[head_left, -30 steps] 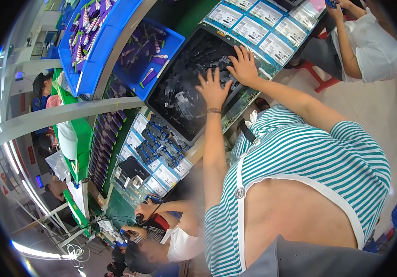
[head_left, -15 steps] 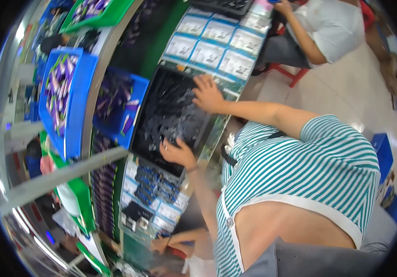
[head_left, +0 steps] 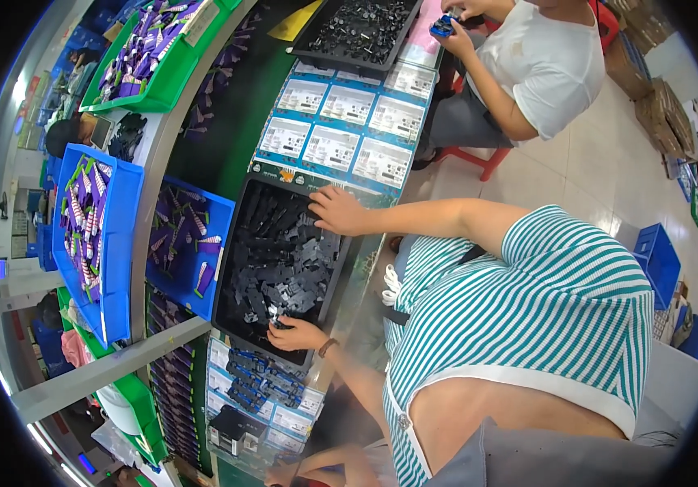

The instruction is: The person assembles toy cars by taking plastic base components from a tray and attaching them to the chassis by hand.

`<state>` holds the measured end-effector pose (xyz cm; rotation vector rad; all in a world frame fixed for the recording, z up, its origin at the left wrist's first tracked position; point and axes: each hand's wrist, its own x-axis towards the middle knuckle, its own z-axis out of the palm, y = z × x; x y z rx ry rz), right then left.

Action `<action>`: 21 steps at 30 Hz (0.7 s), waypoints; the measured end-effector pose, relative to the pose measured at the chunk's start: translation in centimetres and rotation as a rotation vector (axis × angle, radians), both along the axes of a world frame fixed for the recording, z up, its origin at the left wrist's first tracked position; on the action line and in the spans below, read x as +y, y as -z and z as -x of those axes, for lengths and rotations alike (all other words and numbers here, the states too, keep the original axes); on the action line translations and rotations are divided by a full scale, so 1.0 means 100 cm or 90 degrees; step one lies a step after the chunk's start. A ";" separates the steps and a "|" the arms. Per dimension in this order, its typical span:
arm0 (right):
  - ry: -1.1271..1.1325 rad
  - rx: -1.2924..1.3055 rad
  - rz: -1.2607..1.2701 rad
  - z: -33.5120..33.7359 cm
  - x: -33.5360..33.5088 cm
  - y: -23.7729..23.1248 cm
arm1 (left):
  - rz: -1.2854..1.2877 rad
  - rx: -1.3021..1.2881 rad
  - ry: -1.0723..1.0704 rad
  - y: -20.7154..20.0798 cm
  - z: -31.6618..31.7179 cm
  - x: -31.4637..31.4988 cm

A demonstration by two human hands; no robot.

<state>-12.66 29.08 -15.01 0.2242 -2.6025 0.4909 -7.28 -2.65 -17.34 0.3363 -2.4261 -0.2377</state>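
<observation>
A black tray [head_left: 235, 323] in front of me holds a heap of small dark grey and black plastic parts [head_left: 284, 272]. My left hand [head_left: 298, 334] is at the tray's near-left corner, thumb and fingertips closed round a small dark part [head_left: 277, 324] with a shiny bit. The part's exact kind is too small to make out. At the right end of the tray, my right hand [head_left: 339, 211] rests across the rim. Its fingers are stretched over the black pieces, and I see nothing held in them.
Blue bins [head_left: 128, 268] and a green bin [head_left: 172, 81] of purple pieces stand beyond the tray. White-labelled blue sheets [head_left: 347, 105] cover the bench to the right, below another black tray [head_left: 316, 50]. A co-worker in white [head_left: 548, 65] sits there, holding a blue item [head_left: 444, 27].
The view has shifted, with the tray now lower in it. My left hand's fingers, spread over the parts before, have closed on a small piece. My right hand remains at the tray's right end.
</observation>
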 end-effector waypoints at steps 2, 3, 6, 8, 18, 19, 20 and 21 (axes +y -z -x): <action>-0.040 0.011 0.009 0.000 -0.008 0.000 | -0.006 0.018 -0.014 0.001 -0.009 -0.010; -0.054 -0.050 0.035 -0.002 -0.006 0.000 | -0.011 0.014 -0.027 0.002 -0.008 -0.010; -0.057 -0.047 0.062 0.000 0.000 -0.001 | -0.042 0.013 -0.064 0.007 -0.005 -0.009; -0.062 -0.052 0.054 -0.001 0.000 -0.002 | -0.057 -0.003 -0.078 0.010 -0.005 -0.012; -0.074 -0.083 0.029 0.002 0.003 -0.003 | -0.041 -0.051 -0.121 0.016 -0.003 -0.012; -0.074 -0.085 0.031 0.001 0.003 -0.003 | -0.038 -0.053 -0.121 0.015 -0.004 -0.012; -0.080 -0.090 0.046 0.000 0.004 -0.003 | -0.049 -0.061 -0.120 0.015 -0.005 -0.012; -0.084 -0.094 0.060 0.001 0.004 -0.003 | -0.060 -0.068 -0.115 0.012 -0.003 -0.011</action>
